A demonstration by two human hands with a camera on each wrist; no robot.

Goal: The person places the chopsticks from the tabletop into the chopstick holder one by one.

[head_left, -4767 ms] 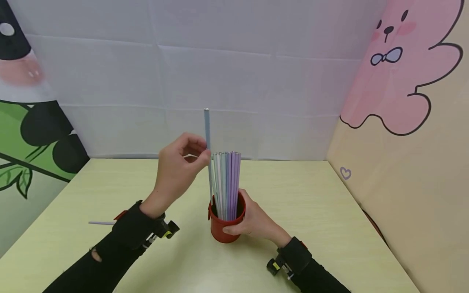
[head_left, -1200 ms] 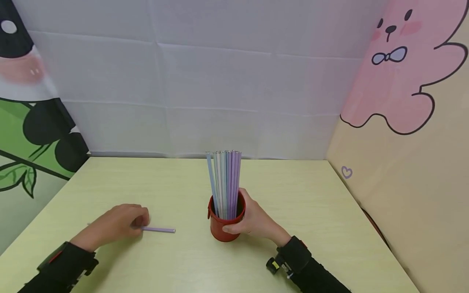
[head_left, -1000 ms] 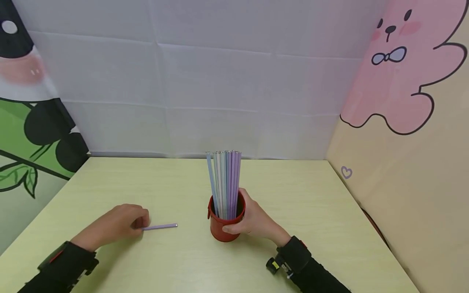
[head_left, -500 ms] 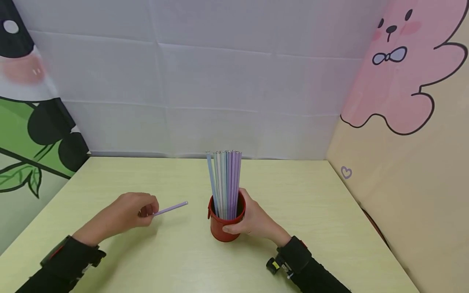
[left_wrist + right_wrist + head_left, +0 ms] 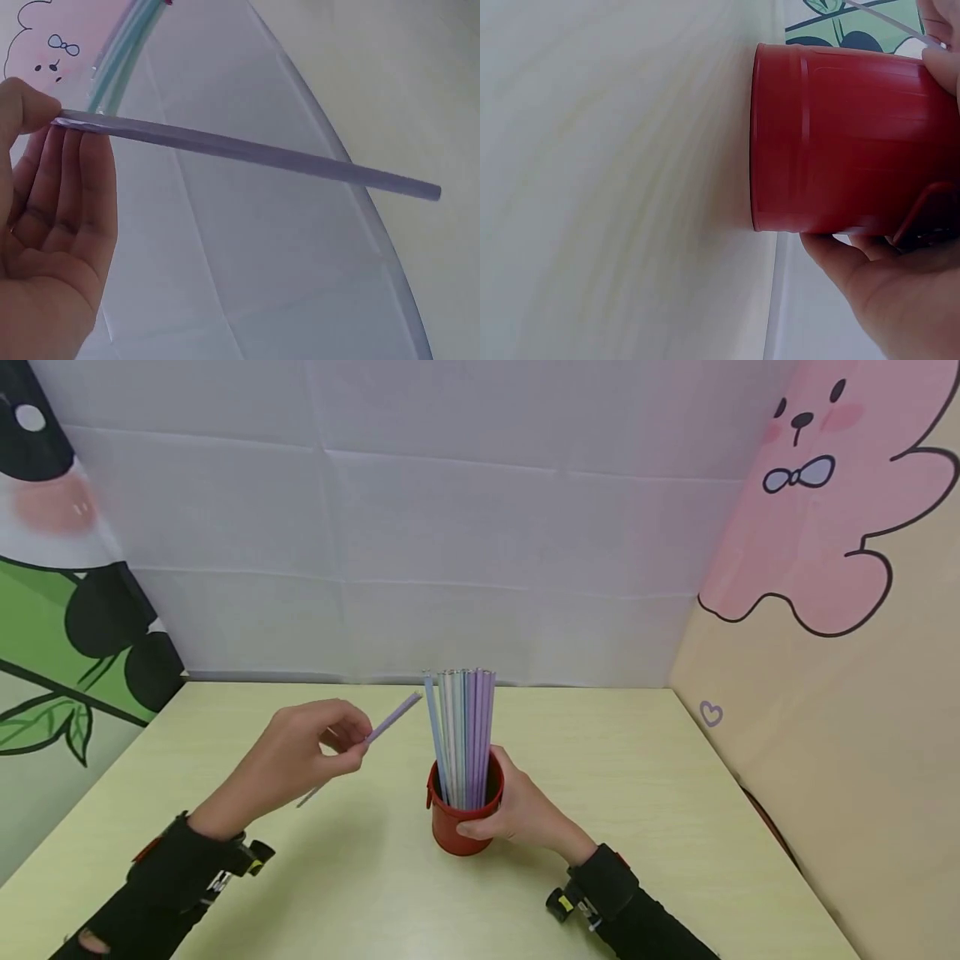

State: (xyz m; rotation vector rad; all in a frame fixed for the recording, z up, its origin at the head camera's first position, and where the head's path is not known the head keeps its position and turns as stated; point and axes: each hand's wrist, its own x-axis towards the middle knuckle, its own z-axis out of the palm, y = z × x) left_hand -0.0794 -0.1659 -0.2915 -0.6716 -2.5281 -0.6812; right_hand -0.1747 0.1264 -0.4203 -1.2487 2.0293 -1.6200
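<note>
A slim purple straw (image 5: 396, 717) is pinched between the thumb and fingertips of my left hand (image 5: 303, 752), tilted with its upper end pointing right. In the left wrist view the purple straw (image 5: 255, 152) runs out past the fingers. My right hand (image 5: 532, 810) grips the side of a small red bucket (image 5: 453, 837) standing on the table. A bundle of straws (image 5: 467, 735) in blue, white, green and purple stands upright in the bucket, a blue one leaning left. The right wrist view shows the red bucket (image 5: 855, 142) sideways, with fingers around it.
The pale wooden table (image 5: 637, 793) ends at a white cloth backdrop (image 5: 450, 527). A cream wall panel (image 5: 840, 760) with a pink bear stands along the right edge, and a green cartoon panel (image 5: 30, 610) along the left.
My left hand has let go of a blue straw, now in the bucket. It has picked a purple straw off the table and raised it rightward. The right hand stays on the bucket.
</note>
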